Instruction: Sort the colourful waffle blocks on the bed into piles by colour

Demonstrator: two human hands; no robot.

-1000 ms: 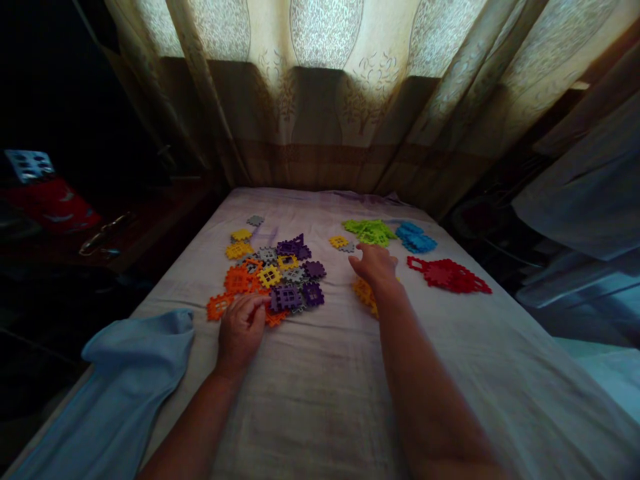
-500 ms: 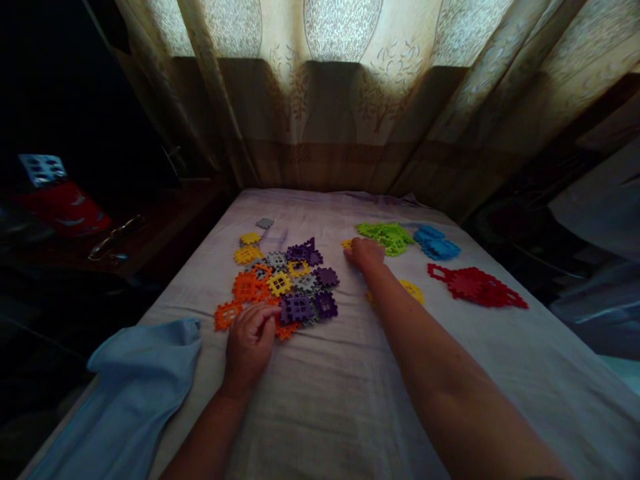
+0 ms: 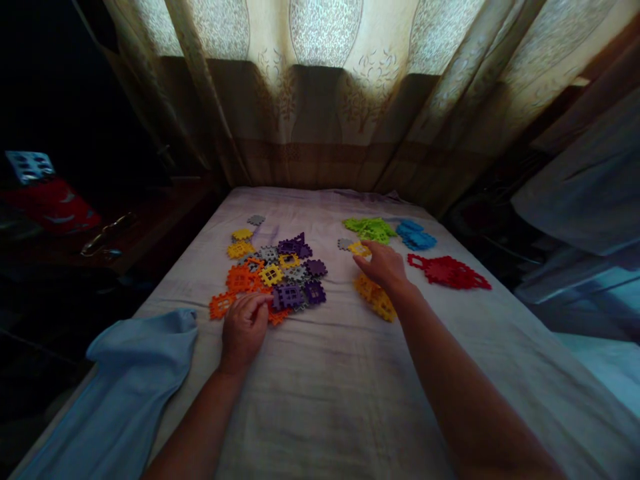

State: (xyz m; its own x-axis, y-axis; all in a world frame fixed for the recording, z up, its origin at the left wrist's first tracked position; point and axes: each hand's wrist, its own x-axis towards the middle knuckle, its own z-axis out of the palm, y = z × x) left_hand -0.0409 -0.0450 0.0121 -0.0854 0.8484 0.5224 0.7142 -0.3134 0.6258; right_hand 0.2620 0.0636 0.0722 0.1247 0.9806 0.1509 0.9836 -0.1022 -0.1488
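Observation:
A mixed pile of notched plastic pieces lies left of centre: orange (image 3: 240, 278), purple (image 3: 289, 295), yellow (image 3: 271, 275) and grey (image 3: 296, 273). My left hand (image 3: 245, 328) rests at the pile's near edge, fingers curled, beside the purple piece; what they hold, if anything, is hidden. Farther right, my right hand (image 3: 381, 264) has a yellow piece (image 3: 359, 249) between thumb and fingers. A grey piece (image 3: 344, 244) lies just left of that one. Below my right hand sits a yellow-orange heap (image 3: 373, 297), partly behind the wrist.
Green pieces (image 3: 371, 229), blue pieces (image 3: 415, 235) and red pieces (image 3: 450, 271) form separate heaps on the right of the sheet (image 3: 320, 400). A light blue cloth (image 3: 140, 373) lies at the left edge. Curtains (image 3: 320, 113) hang behind.
My right hand has shifted slightly right and toward me, with a yellow piece at its fingertips. The grey piece and yellow-orange heap show more fully. The view has turned a little.

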